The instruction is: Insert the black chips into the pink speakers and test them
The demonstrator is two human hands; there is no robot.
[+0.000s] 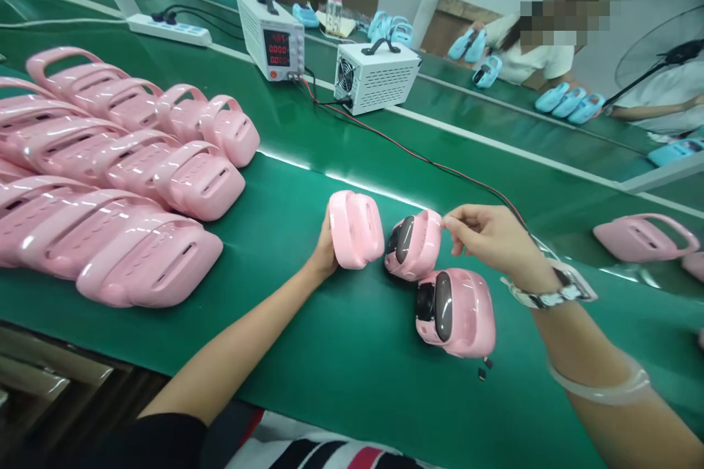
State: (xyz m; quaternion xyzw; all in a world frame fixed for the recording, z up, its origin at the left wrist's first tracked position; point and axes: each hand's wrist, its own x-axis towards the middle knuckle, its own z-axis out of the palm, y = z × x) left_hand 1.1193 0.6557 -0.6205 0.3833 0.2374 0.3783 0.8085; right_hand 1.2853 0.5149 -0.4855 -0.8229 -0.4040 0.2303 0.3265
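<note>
Green table (330, 374): shiny, with rows of pink cases (148, 264) off to the left of the left hand (324, 252).
Left hand: fingers curled around the held case (357, 229).
Right hand (489, 236): fingertips close together, right by the upper case (424, 243); cannot tell if they pinch anything.
Black bits (482, 374): below the right fingers, beside the lower case (466, 311).
Held case: this step seems to be about handling it; the next move likely needs a still left hand and careful right fingertips.
</note>
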